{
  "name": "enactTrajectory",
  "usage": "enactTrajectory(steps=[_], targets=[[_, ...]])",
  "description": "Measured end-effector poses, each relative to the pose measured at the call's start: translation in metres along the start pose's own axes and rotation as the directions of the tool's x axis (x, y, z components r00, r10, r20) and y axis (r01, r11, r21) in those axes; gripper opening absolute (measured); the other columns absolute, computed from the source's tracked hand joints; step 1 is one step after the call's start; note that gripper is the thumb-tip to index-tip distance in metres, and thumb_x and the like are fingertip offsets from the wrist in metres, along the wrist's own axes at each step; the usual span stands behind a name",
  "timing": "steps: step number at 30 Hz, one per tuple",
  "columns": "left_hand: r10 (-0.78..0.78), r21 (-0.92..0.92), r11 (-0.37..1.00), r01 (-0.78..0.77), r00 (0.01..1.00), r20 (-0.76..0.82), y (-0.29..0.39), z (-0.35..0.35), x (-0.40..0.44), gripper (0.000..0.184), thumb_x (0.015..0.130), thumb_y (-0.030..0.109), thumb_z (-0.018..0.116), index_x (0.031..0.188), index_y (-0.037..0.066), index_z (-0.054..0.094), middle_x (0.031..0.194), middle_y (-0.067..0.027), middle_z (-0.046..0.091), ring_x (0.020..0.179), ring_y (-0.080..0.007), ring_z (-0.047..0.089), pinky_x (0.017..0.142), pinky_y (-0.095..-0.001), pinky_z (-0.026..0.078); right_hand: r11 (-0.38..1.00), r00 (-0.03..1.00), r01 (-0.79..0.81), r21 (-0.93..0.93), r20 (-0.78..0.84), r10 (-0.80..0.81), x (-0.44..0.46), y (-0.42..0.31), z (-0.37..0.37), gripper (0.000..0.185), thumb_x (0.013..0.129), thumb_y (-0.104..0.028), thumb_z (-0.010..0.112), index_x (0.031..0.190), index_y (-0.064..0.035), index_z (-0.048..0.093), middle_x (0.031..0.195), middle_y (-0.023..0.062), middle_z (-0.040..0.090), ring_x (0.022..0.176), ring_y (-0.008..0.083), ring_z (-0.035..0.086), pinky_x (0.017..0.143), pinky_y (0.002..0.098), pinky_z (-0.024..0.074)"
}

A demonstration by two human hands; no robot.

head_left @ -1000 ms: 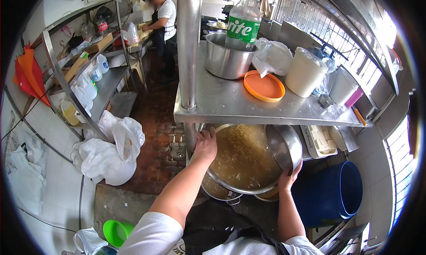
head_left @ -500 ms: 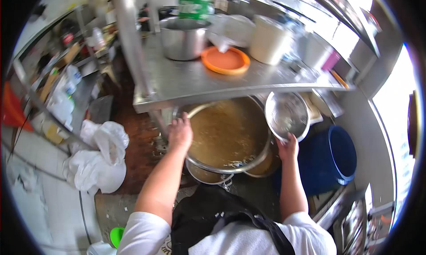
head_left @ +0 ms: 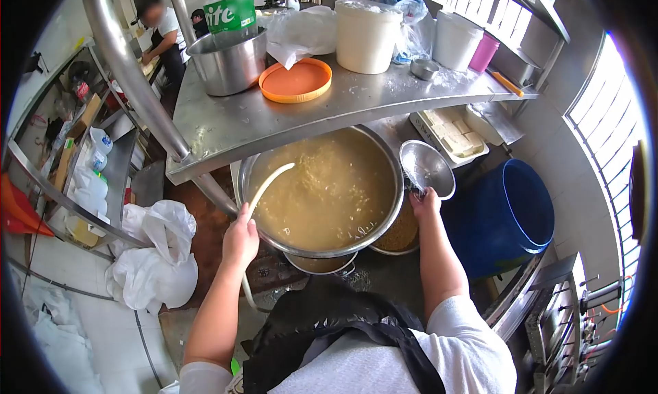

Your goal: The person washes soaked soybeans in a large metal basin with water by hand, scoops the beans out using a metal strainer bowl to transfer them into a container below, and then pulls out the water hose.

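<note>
My left hand [head_left: 241, 243] is closed around a cream-coloured hose [head_left: 266, 183] at the left rim of a large metal basin [head_left: 327, 254]. The hose end points over the cloudy, yellowish-brown liquid [head_left: 322, 188], where pale bits float. In my right hand [head_left: 426, 203] is a metal bowl [head_left: 429, 170], gripped by its near edge and tilted beside the basin's right rim. Below the basin sit a smaller pot [head_left: 321, 264] and another container with grainy brown contents [head_left: 401, 235], both partly covered.
A steel table [head_left: 226, 130] overhangs the basin's far side, bearing a pot [head_left: 229, 62], an orange lid [head_left: 296, 82] and white buckets. At right stand a blue barrel [head_left: 507, 216] and a tray of pale blocks [head_left: 452, 135]. White bags [head_left: 154, 257] lie left. Another person [head_left: 164, 41] stands far left.
The hose now shows in my left hand, which has moved left and down from the rim. The bowl in my right hand has shifted slightly down and left. The view has swung.
</note>
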State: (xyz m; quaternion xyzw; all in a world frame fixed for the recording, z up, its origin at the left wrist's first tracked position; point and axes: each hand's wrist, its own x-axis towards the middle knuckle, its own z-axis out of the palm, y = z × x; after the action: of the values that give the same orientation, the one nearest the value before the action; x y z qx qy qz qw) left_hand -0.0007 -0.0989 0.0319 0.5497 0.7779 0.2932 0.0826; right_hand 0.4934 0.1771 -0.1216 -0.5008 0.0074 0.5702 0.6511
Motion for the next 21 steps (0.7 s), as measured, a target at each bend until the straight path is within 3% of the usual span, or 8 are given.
enactTrajectory(steps=[4, 6, 8, 10, 11, 14, 16, 21], targets=[[-0.042, -0.070, 0.997, 0.039, 0.999, -0.035, -0.024, -0.019, -0.033, 0.049, 0.110, 0.024, 0.058, 0.157, 0.012, 0.053, 0.125, -0.0293, 0.072, 0.116, -0.0472, 0.070, 0.097, -0.0512, 0.057, 0.997, 0.983, -0.062, 0.056, 0.174, 0.051, 0.038, 0.019, 0.001, 0.042, 0.105, -0.032, 0.071, 0.131, -0.0031, 0.056, 0.121, 0.0223, 0.062, 0.107, 0.0409, 0.067, 0.098, 0.0606, 0.0598], [-0.061, -0.122, 0.991, 0.054, 0.997, -0.055, -0.038, -0.027, -0.050, 0.048, 0.111, 0.027, 0.057, 0.156, 0.010, 0.055, 0.129, -0.0289, 0.071, 0.119, -0.0450, 0.071, 0.100, -0.0472, 0.056, 0.990, 0.984, -0.108, -0.092, -0.153, 0.093, 0.010, 0.011, 0.024, 0.054, 0.105, -0.039, 0.072, 0.141, -0.0032, 0.055, 0.136, 0.0246, 0.063, 0.115, 0.0425, 0.066, 0.096, 0.0623, 0.0581], [-0.066, -0.147, 0.988, 0.055, 0.995, -0.074, -0.045, -0.033, -0.068, 0.047, 0.111, 0.026, 0.058, 0.154, 0.007, 0.056, 0.130, -0.0277, 0.072, 0.119, -0.0445, 0.071, 0.099, -0.0465, 0.057, 0.873, 0.991, 0.113, -0.475, -0.015, -0.137, -0.003, 0.008, 0.021, 0.051, 0.104, -0.037, 0.074, 0.139, -0.0023, 0.060, 0.131, 0.0208, 0.069, 0.110, 0.0375, 0.069, 0.092, 0.0546, 0.0582], [-0.071, -0.157, 0.986, 0.058, 0.994, -0.083, -0.047, -0.037, -0.087, 0.046, 0.111, 0.025, 0.058, 0.153, 0.006, 0.058, 0.130, -0.0270, 0.072, 0.119, -0.0438, 0.072, 0.099, -0.0460, 0.057, 0.249, 0.644, 0.624, -0.741, 0.306, -0.701, -0.024, 0.024, 0.018, 0.048, 0.100, -0.032, 0.076, 0.135, -0.0020, 0.062, 0.114, 0.0206, 0.072, 0.103, 0.0377, 0.071, 0.091, 0.0483, 0.0569], [-0.065, -0.166, 0.985, 0.049, 0.994, -0.090, -0.049, -0.037, -0.096, 0.045, 0.111, 0.025, 0.058, 0.151, 0.005, 0.059, 0.131, -0.0263, 0.072, 0.118, -0.0431, 0.072, 0.099, -0.0455, 0.057, 0.065, 0.463, 0.729, -0.681, 0.421, -0.780, -0.062, 0.029, 0.032, 0.034, 0.101, -0.026, 0.072, 0.124, -0.0022, 0.069, 0.106, 0.0207, 0.071, 0.100, 0.0369, 0.071, 0.091, 0.0457, 0.0568], [-0.108, -0.190, 0.978, 0.089, 0.990, -0.091, -0.056, -0.033, -0.120, 0.043, 0.111, 0.024, 0.059, 0.149, 0.005, 0.061, 0.130, -0.0256, 0.073, 0.117, -0.0399, 0.073, 0.099, -0.0437, 0.057, -0.082, 0.463, 0.838, -0.539, 0.782, -0.417, -0.145, 0.034, 0.074, 0.023, 0.100, -0.022, 0.070, 0.115, -0.0055, 0.073, 0.114, 0.0218, 0.072, 0.107, 0.0409, 0.070, 0.093, 0.0486, 0.0561], [-0.132, -0.229, 0.967, 0.108, 0.987, -0.093, -0.066, -0.030, -0.130, 0.042, 0.109, 0.021, 0.062, 0.148, 0.003, 0.062, 0.128, -0.0240, 0.075, 0.115, -0.0329, 0.075, 0.099, -0.0399, 0.057, -0.186, 0.315, 0.918, -0.350, 0.929, -0.194, -0.154, 0.058, 0.096, 0.025, 0.099, -0.023, 0.070, 0.117, -0.0063, 0.074, 0.117, 0.0224, 0.073, 0.112, 0.0419, 0.069, 0.097, 0.0482, 0.0560], [-0.205, -0.270, 0.941, 0.205, 0.978, 0.029, -0.077, -0.041, -0.143, 0.040, 0.107, 0.015, 0.065, 0.144, 0.000, 0.064, 0.126, -0.0243, 0.076, 0.114, -0.0286, 0.076, 0.099, -0.0373, 0.057, -0.348, 0.285, 0.921, -0.172, 0.909, 0.305, -0.189, 0.124, 0.131, 0.049, 0.101, -0.033, 0.069, 0.145, -0.0121, 0.064, 0.154, 0.0212, 0.056, 0.139, 0.0450, 0.055, 0.116, 0.0511, 0.0482]])
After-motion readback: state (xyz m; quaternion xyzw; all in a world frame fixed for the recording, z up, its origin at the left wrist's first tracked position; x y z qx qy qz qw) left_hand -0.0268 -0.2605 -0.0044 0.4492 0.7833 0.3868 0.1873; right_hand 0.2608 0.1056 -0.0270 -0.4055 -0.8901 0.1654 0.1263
